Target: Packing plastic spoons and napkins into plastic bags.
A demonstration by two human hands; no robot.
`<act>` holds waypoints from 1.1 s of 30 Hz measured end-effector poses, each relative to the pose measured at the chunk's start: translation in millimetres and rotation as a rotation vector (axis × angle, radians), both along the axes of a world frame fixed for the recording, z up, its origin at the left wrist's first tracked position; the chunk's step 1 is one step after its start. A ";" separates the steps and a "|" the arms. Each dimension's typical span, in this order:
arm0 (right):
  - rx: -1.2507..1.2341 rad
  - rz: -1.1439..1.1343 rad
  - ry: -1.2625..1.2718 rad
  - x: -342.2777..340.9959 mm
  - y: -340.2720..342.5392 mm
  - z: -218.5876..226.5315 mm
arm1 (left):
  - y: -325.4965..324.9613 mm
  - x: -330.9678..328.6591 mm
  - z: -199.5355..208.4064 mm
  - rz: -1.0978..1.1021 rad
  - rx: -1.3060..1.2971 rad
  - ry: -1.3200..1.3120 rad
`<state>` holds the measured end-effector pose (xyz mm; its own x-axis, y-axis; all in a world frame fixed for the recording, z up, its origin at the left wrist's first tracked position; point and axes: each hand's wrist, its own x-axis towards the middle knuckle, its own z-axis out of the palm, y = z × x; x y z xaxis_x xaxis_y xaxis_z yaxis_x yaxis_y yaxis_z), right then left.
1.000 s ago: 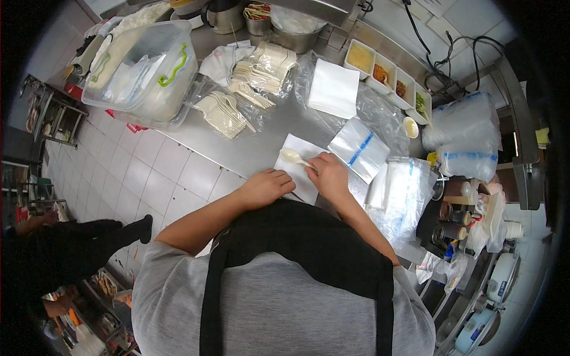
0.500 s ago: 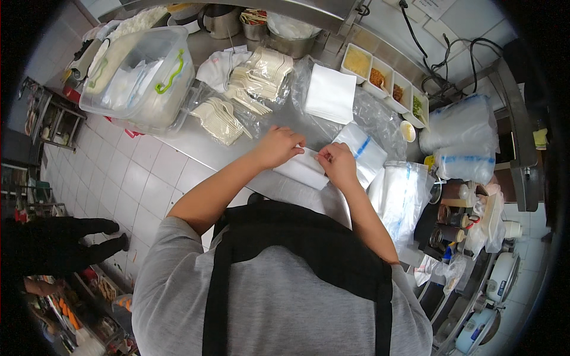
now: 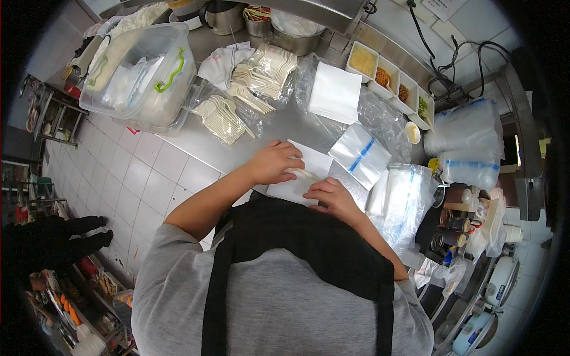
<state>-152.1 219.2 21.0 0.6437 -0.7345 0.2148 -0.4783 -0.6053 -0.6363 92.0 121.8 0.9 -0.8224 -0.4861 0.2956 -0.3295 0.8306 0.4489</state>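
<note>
A white paper napkin (image 3: 313,155) lies spread at the counter's near edge, in front of my apron. On it, between my hands, is a pale utensil (image 3: 304,174), mostly covered, so its kind is unclear. My left hand (image 3: 276,164) rests over the napkin's left side with fingers apart and curved, thumb beside the utensil. From the right, my right hand (image 3: 333,198) reaches over the napkin's near right part, its fingers spread and bent. A clear plastic sleeve with a blue stripe (image 3: 371,145) lies just beyond my right hand. Farther back sits a stack of white napkins (image 3: 334,92).
Pale disposable forks (image 3: 219,118) and more bagged cutlery (image 3: 270,70) lie at the back left, beside a clear plastic bin (image 3: 172,98). White food tubs (image 3: 383,79) line the back right. Packs of clear bags (image 3: 407,199) lie right. A person in dark clothes (image 3: 53,237) stands far left.
The folded white napkin that my fingertips pinched now lies opened out, with a pale utensil showing on it. Both hands have moved nearer to me and their fingers have spread.
</note>
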 end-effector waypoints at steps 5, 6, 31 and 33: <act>0.048 0.017 0.005 2.6 8.1 -14.7 | 3.6 -2.5 -8.7 0.084 0.010 -0.096; 0.051 0.010 0.009 2.7 9.3 -16.8 | 2.9 -2.5 -9.2 0.103 0.006 -0.098; -0.248 -0.007 0.206 16.3 12.1 -32.7 | 13.6 24.8 19.9 -0.023 0.131 0.081; -0.003 -0.131 0.117 16.5 5.0 -21.6 | 21.6 26.8 27.2 -0.071 0.118 0.094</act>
